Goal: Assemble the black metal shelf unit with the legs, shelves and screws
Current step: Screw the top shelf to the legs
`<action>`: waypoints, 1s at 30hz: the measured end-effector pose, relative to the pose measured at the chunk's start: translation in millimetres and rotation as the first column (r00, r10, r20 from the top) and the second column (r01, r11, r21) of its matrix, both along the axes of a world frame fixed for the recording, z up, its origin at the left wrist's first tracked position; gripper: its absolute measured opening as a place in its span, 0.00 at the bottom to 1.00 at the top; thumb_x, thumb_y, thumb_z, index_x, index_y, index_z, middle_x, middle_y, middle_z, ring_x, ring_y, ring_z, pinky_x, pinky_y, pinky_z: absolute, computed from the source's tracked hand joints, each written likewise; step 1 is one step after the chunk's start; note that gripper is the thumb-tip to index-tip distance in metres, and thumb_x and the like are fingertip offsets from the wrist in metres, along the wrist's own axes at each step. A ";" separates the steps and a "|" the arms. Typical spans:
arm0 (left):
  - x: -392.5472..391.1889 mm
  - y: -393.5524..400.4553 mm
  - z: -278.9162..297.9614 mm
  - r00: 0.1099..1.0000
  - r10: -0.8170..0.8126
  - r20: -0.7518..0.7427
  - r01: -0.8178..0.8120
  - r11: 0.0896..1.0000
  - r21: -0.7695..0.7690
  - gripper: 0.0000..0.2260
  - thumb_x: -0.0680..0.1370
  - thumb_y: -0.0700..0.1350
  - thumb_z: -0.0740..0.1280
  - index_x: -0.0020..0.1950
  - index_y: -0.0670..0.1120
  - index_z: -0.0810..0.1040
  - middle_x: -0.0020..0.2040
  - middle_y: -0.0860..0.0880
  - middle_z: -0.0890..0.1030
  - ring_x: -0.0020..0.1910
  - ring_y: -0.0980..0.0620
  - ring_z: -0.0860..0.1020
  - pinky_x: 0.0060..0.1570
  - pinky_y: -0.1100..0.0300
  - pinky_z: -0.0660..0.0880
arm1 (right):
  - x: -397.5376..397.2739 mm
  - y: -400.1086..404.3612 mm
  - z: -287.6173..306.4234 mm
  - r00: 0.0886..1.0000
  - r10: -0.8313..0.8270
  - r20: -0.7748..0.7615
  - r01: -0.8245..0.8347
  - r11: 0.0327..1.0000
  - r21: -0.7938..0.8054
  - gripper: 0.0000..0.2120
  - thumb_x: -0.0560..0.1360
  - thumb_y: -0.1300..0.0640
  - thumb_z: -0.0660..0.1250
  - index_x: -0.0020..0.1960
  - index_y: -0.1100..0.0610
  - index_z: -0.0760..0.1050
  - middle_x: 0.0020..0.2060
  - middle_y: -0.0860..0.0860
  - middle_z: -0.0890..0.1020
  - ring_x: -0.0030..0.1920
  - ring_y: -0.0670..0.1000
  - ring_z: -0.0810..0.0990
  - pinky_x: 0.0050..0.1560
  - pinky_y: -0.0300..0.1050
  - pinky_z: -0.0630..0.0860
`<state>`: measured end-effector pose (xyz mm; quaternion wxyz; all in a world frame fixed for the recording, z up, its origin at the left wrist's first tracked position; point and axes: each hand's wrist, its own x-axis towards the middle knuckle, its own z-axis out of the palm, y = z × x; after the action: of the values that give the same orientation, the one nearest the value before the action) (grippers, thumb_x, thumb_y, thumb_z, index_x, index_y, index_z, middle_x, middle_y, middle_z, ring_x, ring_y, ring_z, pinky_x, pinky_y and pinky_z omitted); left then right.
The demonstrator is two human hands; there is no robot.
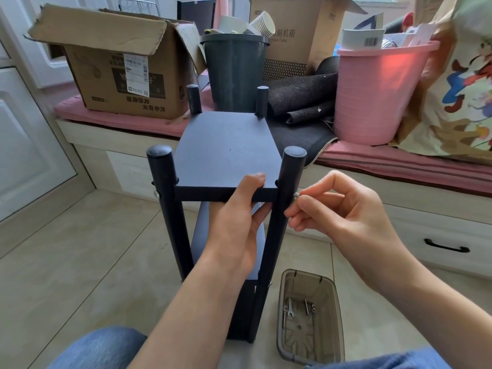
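The black metal shelf unit [226,150] stands upright on the floor in front of me, with round black legs at its corners and a top shelf in place. My left hand [237,219] grips the near edge of the top shelf, thumb on top. The near right leg [286,187] rises beside it. My right hand [338,206] pinches a small silver screw [296,194] against the outer side of that leg at shelf height. A lower shelf [229,235] shows under my left hand.
A grey plastic tray [310,319] on the floor at lower right holds loose screws and a small wrench. Behind the unit runs a low bench with a cardboard box [114,67], a dark bin [234,73] and a pink bucket [378,94]. My knees are at the bottom edge.
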<state>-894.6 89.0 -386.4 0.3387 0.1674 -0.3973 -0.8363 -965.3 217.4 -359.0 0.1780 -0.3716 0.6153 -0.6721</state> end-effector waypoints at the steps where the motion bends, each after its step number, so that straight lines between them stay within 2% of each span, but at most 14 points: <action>1: -0.1 -0.4 -0.5 1.000 0.003 0.000 -0.003 1.000 -0.002 0.05 0.78 0.40 0.68 0.53 0.42 0.77 0.43 0.48 0.80 0.46 0.51 0.83 0.48 0.61 0.81 | 0.0 -0.3 -0.6 1.000 -0.007 -0.028 0.007 1.000 0.002 0.04 0.76 0.71 0.65 0.43 0.66 0.72 0.36 0.61 0.84 0.34 0.54 0.84 0.39 0.42 0.81; 4: -0.3 -0.4 0.0 1.000 0.004 -0.003 -0.004 1.000 -0.003 0.05 0.78 0.39 0.68 0.53 0.41 0.76 0.43 0.47 0.79 0.47 0.50 0.83 0.49 0.60 0.82 | -0.1 -0.6 -1.4 0.998 -0.022 -0.057 0.022 1.000 0.003 0.04 0.76 0.71 0.66 0.43 0.66 0.73 0.36 0.60 0.85 0.34 0.54 0.83 0.39 0.43 0.81; 8: -0.8 -0.6 -1.4 1.000 0.003 -0.001 -0.003 1.000 -0.013 0.05 0.78 0.40 0.68 0.53 0.42 0.76 0.42 0.47 0.79 0.46 0.51 0.82 0.48 0.60 0.81 | -1.3 -0.7 -0.6 0.998 0.002 0.061 -0.002 1.000 -0.001 0.03 0.77 0.68 0.66 0.44 0.66 0.75 0.36 0.61 0.85 0.34 0.53 0.82 0.39 0.41 0.80; 10: -1.3 -1.1 -2.6 1.000 0.004 -0.005 -0.005 1.000 -0.019 0.06 0.78 0.40 0.68 0.54 0.42 0.76 0.43 0.48 0.79 0.46 0.52 0.83 0.47 0.61 0.81 | -1.9 -0.6 -1.6 1.000 -0.004 0.023 0.004 1.000 0.015 0.03 0.77 0.68 0.66 0.44 0.66 0.74 0.35 0.60 0.84 0.32 0.53 0.81 0.38 0.42 0.80; 15: -2.1 -1.2 -4.1 0.999 0.036 -0.008 -0.036 0.999 0.002 0.14 0.77 0.41 0.69 0.63 0.42 0.76 0.47 0.49 0.80 0.48 0.52 0.83 0.47 0.60 0.81 | -4.3 -0.2 -2.7 0.991 -0.053 -0.123 0.059 0.997 0.041 0.03 0.74 0.68 0.69 0.43 0.66 0.76 0.32 0.58 0.83 0.30 0.49 0.79 0.36 0.38 0.77; 20: -0.9 -0.5 -3.6 0.999 0.052 -0.014 -0.052 0.999 -0.006 0.28 0.73 0.45 0.72 0.72 0.38 0.73 0.44 0.54 0.81 0.51 0.53 0.84 0.52 0.57 0.82 | -3.3 -1.4 -2.1 0.988 -0.077 -0.133 0.082 0.996 0.028 0.03 0.73 0.68 0.71 0.43 0.65 0.77 0.31 0.57 0.83 0.29 0.47 0.79 0.35 0.37 0.77; 22: -1.3 -0.6 -4.1 0.998 0.057 -0.004 -0.057 0.998 -0.004 0.23 0.75 0.44 0.72 0.69 0.40 0.75 0.44 0.54 0.82 0.52 0.52 0.84 0.54 0.55 0.82 | -2.7 -1.7 -1.9 0.988 -0.090 -0.125 0.093 0.995 0.025 0.04 0.73 0.68 0.71 0.43 0.65 0.76 0.31 0.57 0.83 0.29 0.48 0.79 0.34 0.37 0.77; 25: -1.3 0.1 -4.9 0.997 0.070 0.021 -0.070 0.998 0.003 0.12 0.77 0.43 0.71 0.59 0.47 0.80 0.43 0.54 0.84 0.51 0.52 0.85 0.55 0.54 0.82 | -2.4 -1.3 -1.9 0.986 -0.106 -0.131 0.110 0.994 0.023 0.06 0.72 0.67 0.72 0.43 0.66 0.75 0.31 0.58 0.83 0.28 0.51 0.79 0.34 0.39 0.78; 30: -2.1 0.3 -5.1 0.997 0.071 0.016 -0.071 0.997 -0.004 0.13 0.76 0.44 0.71 0.60 0.46 0.78 0.42 0.55 0.84 0.49 0.53 0.85 0.51 0.57 0.82 | -3.3 -1.4 -1.1 0.985 -0.104 -0.139 0.109 0.994 0.029 0.07 0.72 0.67 0.72 0.41 0.66 0.75 0.32 0.59 0.83 0.29 0.51 0.79 0.35 0.40 0.79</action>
<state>-896.7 89.3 -391.5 0.3653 0.1877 -0.3952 -0.8217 -968.6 216.0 -360.1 0.1057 -0.3803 0.6572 -0.6421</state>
